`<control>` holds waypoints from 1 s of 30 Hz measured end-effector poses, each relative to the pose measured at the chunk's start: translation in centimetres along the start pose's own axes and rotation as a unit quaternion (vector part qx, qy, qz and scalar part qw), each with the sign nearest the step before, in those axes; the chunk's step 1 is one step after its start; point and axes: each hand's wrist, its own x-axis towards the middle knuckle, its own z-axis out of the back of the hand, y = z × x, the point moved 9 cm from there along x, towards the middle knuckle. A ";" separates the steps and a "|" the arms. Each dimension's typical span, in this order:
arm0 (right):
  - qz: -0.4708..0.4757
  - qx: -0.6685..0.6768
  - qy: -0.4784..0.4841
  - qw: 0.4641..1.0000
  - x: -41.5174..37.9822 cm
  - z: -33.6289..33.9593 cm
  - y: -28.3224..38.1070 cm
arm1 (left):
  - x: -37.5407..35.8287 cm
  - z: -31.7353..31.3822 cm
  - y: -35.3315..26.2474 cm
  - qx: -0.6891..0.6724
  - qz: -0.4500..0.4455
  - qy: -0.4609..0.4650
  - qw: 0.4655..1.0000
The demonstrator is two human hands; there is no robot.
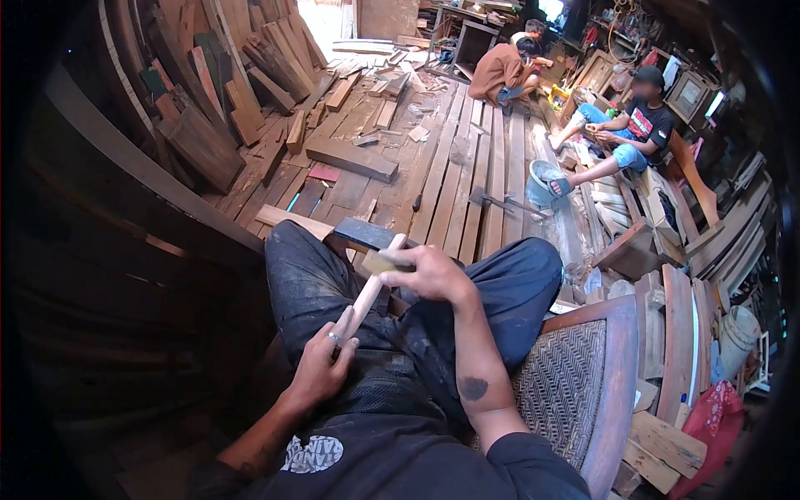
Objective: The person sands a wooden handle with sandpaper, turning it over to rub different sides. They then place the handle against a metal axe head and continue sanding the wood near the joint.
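Observation:
My left hand (323,363), with a ring on one finger, is closed round the lower end of a pale wooden stick (367,297). The stick slants up and away above my lap. Near its upper end, my right hand (434,276) grips a small tan piece (379,262) that looks like folded sandpaper, held against the wood. Motion blurs this piece, and its exact form is hard to make out. Just beyond the stick, a dark flat-topped board (364,233) lies between my knees, partly hidden by my hand and the stick.
I sit on a woven-seat wooden chair (560,379). Planks (467,179) cover the floor ahead, with a hammer-like tool (500,201) and a bucket (542,185) on them. Boards lean at left (204,142). A person (637,125) sits at right; others crouch farther back.

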 end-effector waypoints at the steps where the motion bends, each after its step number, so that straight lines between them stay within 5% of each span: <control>1: -0.037 0.032 0.062 0.997 -0.4 -0.9 0.8 | -0.1 0.0 0.0 0.000 0.002 0.001 1.000; 4: 0.185 0.053 0.118 0.974 0.0 -5.1 3.4 | 0.0 0.1 0.2 0.007 -0.004 0.005 1.000; 8: 0.007 0.105 0.105 0.989 -0.1 -3.5 0.7 | 0.1 0.4 0.1 0.006 -0.003 -0.008 1.000; 9: 0.051 0.053 0.032 0.997 0.4 -2.0 1.1 | 0.1 0.4 0.3 0.004 0.007 -0.006 1.000; 10: -0.039 -0.016 0.014 0.999 0.0 -0.7 -0.1 | 0.1 0.3 0.4 0.002 0.016 -0.004 1.000; 12: -0.019 -0.035 -0.039 0.998 0.2 -0.2 -0.7 | 0.1 0.3 0.2 -0.004 0.008 -0.009 1.000; 15: 0.061 -0.022 0.020 0.998 0.1 -2.2 1.0 | 0.1 0.3 0.0 -0.006 0.002 -0.010 1.000; 18: 0.041 0.045 0.131 0.990 0.0 -4.4 2.0 | 0.1 0.3 0.4 -0.004 -0.006 -0.010 1.000; 21: -0.052 0.101 0.090 0.989 -0.2 -2.6 0.5 | 0.0 0.2 0.3 -0.009 0.002 -0.009 1.000; 22: 0.076 -0.007 -0.082 0.994 0.9 -0.5 1.1 | 0.0 0.3 0.3 -0.011 0.006 -0.009 1.000; 24: -0.027 -0.022 -0.137 0.990 0.9 0.8 -1.6 | 0.0 0.1 0.3 -0.012 0.002 0.002 1.000; 27: 0.035 -0.047 -0.064 0.996 0.7 -1.0 0.0 | 0.1 0.2 0.1 -0.010 0.006 0.003 1.000; 30: -0.005 0.064 0.082 0.995 0.3 -3.3 1.0 | 0.0 0.1 0.5 -0.004 0.001 0.000 1.000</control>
